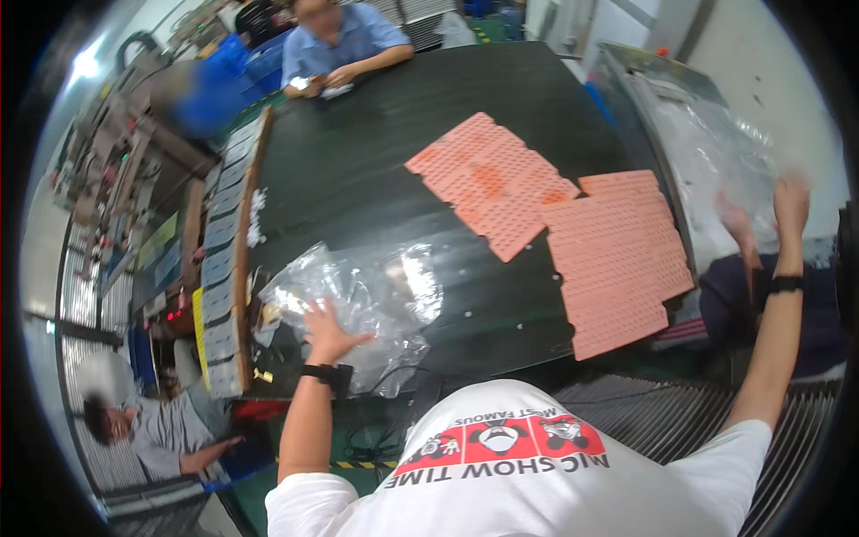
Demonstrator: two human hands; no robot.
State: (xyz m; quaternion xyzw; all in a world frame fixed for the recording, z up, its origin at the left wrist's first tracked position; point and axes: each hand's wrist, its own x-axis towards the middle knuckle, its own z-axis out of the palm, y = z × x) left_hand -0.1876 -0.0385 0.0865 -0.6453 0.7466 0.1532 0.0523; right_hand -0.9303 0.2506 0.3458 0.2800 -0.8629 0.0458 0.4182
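My left hand [329,333] lies spread on a crumpled clear plastic bag [394,309] at the near left of the dark table, thumb stretched out to the right. Far out to the right, my right hand [791,208] is raised beside a heap of clear plastic bags [711,161]. Motion smears its fingers, so whether they grip any plastic cannot be made out. Perforated orange-pink sheets [506,192] lie on the table to the right of the bag, with more of them [604,268] overlapping nearer the right edge.
Another person's hand [738,219] reaches into the bags near my right hand. A co-worker in blue [344,40] handles something small at the table's far end. A wooden-edged row of grey blocks [228,224] borders the left. Someone in grey [179,434] sits at lower left.
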